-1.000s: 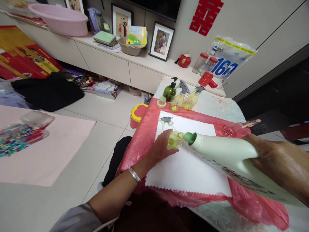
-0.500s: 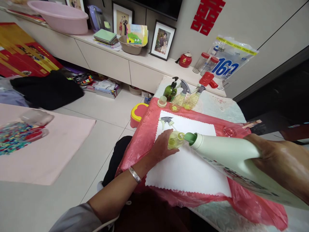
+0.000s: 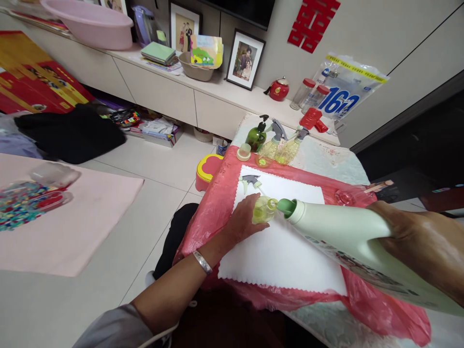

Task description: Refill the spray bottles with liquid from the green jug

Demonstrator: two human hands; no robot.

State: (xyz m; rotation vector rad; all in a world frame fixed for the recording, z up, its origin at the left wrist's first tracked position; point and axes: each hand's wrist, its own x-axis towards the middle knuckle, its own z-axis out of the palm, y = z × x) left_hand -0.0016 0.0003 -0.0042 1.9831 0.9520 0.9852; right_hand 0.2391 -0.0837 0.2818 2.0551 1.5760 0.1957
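My left hand (image 3: 243, 218) is wrapped round a small clear bottle (image 3: 264, 210) with yellowish liquid, its open neck facing right. In my right hand (image 3: 416, 241) is the handle of a large pale green detergent jug (image 3: 337, 222), tipped toward the left. The jug's green spout (image 3: 286, 207) meets the bottle's mouth or hangs just at it; I cannot tell whether liquid is flowing. Behind the bottle, a grey-and-green spray trigger head (image 3: 251, 181) lies on a white scalloped mat (image 3: 286, 261). A pale green cap (image 3: 243, 152) stands farther back.
Two spray bottles (image 3: 270, 147) and a green pump bottle (image 3: 256, 137) stand at the table's back. Red plastic sheeting (image 3: 210, 208) lies under the mat. A yellow-and-pink stool (image 3: 208, 169) is left of the table. Colourful small pieces (image 3: 21, 205) cover part of a pink surface (image 3: 90, 217).
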